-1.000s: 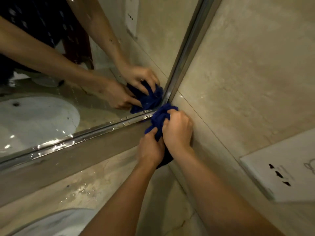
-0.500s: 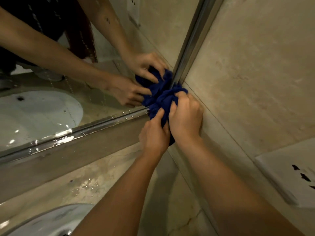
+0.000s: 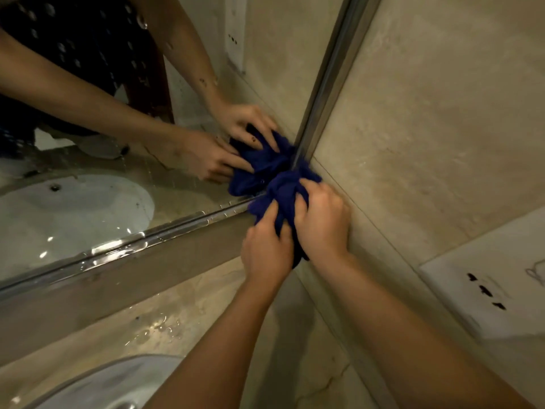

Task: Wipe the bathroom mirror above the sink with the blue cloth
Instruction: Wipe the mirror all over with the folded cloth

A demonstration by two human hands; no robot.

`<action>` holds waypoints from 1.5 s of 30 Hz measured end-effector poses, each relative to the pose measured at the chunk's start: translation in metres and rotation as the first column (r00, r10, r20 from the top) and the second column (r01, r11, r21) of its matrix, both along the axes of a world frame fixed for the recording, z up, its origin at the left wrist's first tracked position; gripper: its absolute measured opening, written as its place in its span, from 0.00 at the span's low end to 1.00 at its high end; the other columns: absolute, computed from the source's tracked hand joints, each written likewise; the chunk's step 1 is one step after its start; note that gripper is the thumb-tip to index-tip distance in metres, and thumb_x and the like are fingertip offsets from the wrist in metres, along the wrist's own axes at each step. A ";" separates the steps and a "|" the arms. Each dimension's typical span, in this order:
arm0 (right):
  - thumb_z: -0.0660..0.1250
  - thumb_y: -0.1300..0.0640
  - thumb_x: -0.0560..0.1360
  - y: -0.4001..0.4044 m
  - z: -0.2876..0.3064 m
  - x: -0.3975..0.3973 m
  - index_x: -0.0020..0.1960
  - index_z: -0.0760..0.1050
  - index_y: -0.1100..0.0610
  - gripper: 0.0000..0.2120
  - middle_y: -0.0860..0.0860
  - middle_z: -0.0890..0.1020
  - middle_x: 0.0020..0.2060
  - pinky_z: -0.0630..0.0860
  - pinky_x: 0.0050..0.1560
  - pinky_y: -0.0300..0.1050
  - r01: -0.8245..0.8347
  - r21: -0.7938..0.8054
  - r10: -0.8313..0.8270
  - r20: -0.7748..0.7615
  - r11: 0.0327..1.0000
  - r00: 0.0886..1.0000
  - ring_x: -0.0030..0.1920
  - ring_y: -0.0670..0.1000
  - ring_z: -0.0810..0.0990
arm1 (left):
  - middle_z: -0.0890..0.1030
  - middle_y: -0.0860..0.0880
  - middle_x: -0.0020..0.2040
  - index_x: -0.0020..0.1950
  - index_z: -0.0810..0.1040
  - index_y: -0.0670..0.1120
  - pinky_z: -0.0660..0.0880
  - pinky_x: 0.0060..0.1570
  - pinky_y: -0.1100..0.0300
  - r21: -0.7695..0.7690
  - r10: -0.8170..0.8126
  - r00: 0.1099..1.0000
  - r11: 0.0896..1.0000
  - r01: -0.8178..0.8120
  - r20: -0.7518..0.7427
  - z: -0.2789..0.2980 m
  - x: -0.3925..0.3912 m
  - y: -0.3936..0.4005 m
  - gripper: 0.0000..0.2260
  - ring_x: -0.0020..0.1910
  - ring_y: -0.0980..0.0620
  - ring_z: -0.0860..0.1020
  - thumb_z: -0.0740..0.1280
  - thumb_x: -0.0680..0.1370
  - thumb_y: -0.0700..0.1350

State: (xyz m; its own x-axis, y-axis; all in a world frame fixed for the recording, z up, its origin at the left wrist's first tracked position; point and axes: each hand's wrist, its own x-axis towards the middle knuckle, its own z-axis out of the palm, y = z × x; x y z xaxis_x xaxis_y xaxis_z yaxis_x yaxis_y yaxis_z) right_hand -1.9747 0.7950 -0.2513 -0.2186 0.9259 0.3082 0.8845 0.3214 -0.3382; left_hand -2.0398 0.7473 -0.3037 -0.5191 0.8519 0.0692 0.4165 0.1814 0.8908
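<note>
We hold the blue cloth (image 3: pixel 284 191) bunched in both hands at the lower right corner of the mirror (image 3: pixel 124 184), where the bottom strip of the metal frame (image 3: pixel 165 231) meets the upright strip. The left hand (image 3: pixel 267 255) curls its fingers round the lower part of the bundle; the right hand (image 3: pixel 323 224) grips the upper part, knuckles against the side wall (image 3: pixel 427 119).

Compared with one second ago, the cloth has travelled up off the ledge below the frame and onto the corner itself — it now covers the frame joint and touches the glass. Both hands have kept the same grip throughout.

We judge that corner wiping has begun, while most of the glass is not yet wiped: droplets show on the glass and along the bottom strip. The countertop (image 3: pixel 141 329) beside the sink (image 3: pixel 97 388) is also wet.
</note>
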 end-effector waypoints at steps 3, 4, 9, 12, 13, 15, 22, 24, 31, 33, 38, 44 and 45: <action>0.59 0.56 0.81 0.009 0.022 -0.008 0.69 0.73 0.55 0.18 0.55 0.80 0.58 0.73 0.52 0.50 0.041 0.115 -0.033 -0.065 0.993 0.997 0.55 0.58 0.79 | 0.82 0.49 0.57 0.70 0.71 0.56 0.76 0.51 0.48 0.108 -0.013 0.998 0.994 0.007 0.061 0.019 -0.002 0.016 0.18 0.53 0.45 0.79 0.60 0.80 0.49; 0.59 0.56 0.81 0.013 0.025 -0.009 0.69 0.73 0.55 0.17 0.55 0.80 0.58 0.73 0.53 0.50 0.064 0.092 -0.060 -0.039 0.994 0.997 0.55 0.58 0.79 | 0.83 0.49 0.55 0.68 0.72 0.55 0.76 0.50 0.48 0.095 -0.043 0.997 0.995 0.037 0.065 0.021 -0.002 0.022 0.16 0.52 0.44 0.79 0.61 0.80 0.48; 0.61 0.60 0.80 0.021 0.002 -0.020 0.62 0.76 0.57 0.12 0.57 0.81 0.55 0.74 0.49 0.49 0.152 -0.136 -0.148 0.042 0.979 0.988 0.56 0.59 0.79 | 0.81 0.45 0.56 0.68 0.71 0.52 0.75 0.52 0.46 -0.210 -0.152 0.988 0.966 0.151 0.013 -0.009 -0.009 0.029 0.15 0.55 0.41 0.76 0.59 0.81 0.48; 0.60 0.61 0.80 0.019 -0.010 -0.023 0.59 0.76 0.57 0.10 0.57 0.80 0.53 0.71 0.44 0.49 0.163 -0.152 -0.158 0.049 0.975 0.986 0.55 0.60 0.79 | 0.80 0.48 0.59 0.71 0.67 0.58 0.75 0.54 0.46 -0.217 -0.185 0.983 0.959 0.180 -0.005 -0.012 -0.014 0.027 0.18 0.58 0.42 0.76 0.57 0.81 0.49; 0.60 0.61 0.79 0.018 -0.011 -0.024 0.57 0.76 0.57 0.09 0.57 0.80 0.52 0.69 0.42 0.49 0.165 -0.150 -0.158 0.055 0.975 0.986 0.54 0.60 0.79 | 0.80 0.48 0.59 0.69 0.68 0.59 0.75 0.53 0.46 -0.224 -0.193 0.981 0.957 0.185 -0.017 -0.010 -0.016 0.027 0.17 0.58 0.42 0.75 0.57 0.81 0.50; 0.61 0.60 0.79 0.017 -0.010 -0.026 0.54 0.76 0.58 0.07 0.57 0.80 0.51 0.67 0.40 0.47 0.176 -0.179 -0.164 0.082 0.968 0.983 0.53 0.60 0.79 | 0.80 0.47 0.59 0.68 0.68 0.59 0.75 0.52 0.48 -0.274 -0.209 0.977 0.943 0.188 -0.049 -0.008 -0.016 0.026 0.16 0.58 0.42 0.75 0.56 0.81 0.50; 0.65 0.60 0.74 0.028 -0.010 0.000 0.53 0.81 0.57 0.10 0.57 0.83 0.50 0.80 0.53 0.53 0.061 -0.613 -0.126 -0.063 0.787 0.990 0.53 0.60 0.81 | 0.74 0.44 0.70 0.77 0.61 0.56 0.70 0.62 0.51 -0.489 -0.313 0.944 0.843 0.225 -0.104 0.013 -0.018 0.001 0.24 0.67 0.41 0.72 0.59 0.81 0.47; 0.65 0.61 0.71 0.022 -0.014 0.009 0.46 0.82 0.52 0.09 0.57 0.84 0.48 0.80 0.54 0.55 0.029 -0.657 -0.173 -0.155 0.753 0.973 0.52 0.60 0.82 | 0.72 0.45 0.72 0.77 0.64 0.54 0.69 0.65 0.52 -0.480 -0.334 0.942 0.830 0.285 -0.018 0.024 -0.022 -0.014 0.23 0.69 0.42 0.71 0.60 0.81 0.46; 0.64 0.64 0.79 -0.005 0.069 0.017 0.57 0.77 0.56 0.09 0.50 0.80 0.46 0.76 0.39 0.35 -0.206 -0.627 -0.211 -0.524 0.751 0.825 0.44 0.47 0.78 | 0.78 0.51 0.63 0.66 0.74 0.56 0.73 0.60 0.56 -0.172 -0.041 0.921 0.978 0.117 0.389 0.076 -0.052 -0.047 0.13 0.58 0.51 0.76 0.61 0.82 0.46; 0.64 0.63 0.79 -0.013 0.073 0.018 0.58 0.76 0.57 0.09 0.52 0.81 0.50 0.79 0.49 0.44 -0.224 -0.622 -0.242 -0.573 0.750 0.783 0.48 0.51 0.80 | 0.77 0.54 0.59 0.66 0.75 0.54 0.69 0.53 0.63 -0.133 -0.051 0.923 0.985 0.109 0.382 0.092 -0.053 -0.052 0.13 0.56 0.54 0.75 0.61 0.82 0.45; 0.66 0.63 0.77 -0.040 0.047 0.008 0.58 0.74 0.59 0.09 0.58 0.81 0.50 0.78 0.47 0.49 -0.176 -0.806 -0.520 -0.514 0.565 0.683 0.49 0.56 0.79 | 0.81 0.47 0.55 0.58 0.77 0.52 0.75 0.58 0.54 -0.196 0.078 0.850 0.980 0.030 0.521 0.093 -0.062 -0.074 0.12 0.54 0.49 0.79 0.60 0.81 0.38; 0.68 0.56 0.77 -0.069 0.031 -0.018 0.52 0.80 0.61 0.09 0.57 0.86 0.43 0.79 0.42 0.48 -0.374 -0.892 -0.656 -0.444 0.255 0.611 0.43 0.56 0.83 | 0.82 0.43 0.54 0.55 0.80 0.50 0.76 0.49 0.56 -0.207 0.237 0.717 0.969 -0.132 0.656 0.093 -0.104 -0.111 0.13 0.51 0.47 0.80 0.60 0.80 0.36; 0.67 0.54 0.78 -0.075 0.029 -0.025 0.52 0.81 0.60 0.10 0.56 0.86 0.42 0.79 0.42 0.48 -0.406 -0.888 -0.642 -0.443 0.216 0.626 0.42 0.55 0.84 | 0.83 0.44 0.53 0.54 0.81 0.51 0.77 0.49 0.56 -0.204 0.245 0.712 0.968 -0.145 0.657 0.095 -0.110 -0.117 0.13 0.51 0.48 0.80 0.61 0.79 0.36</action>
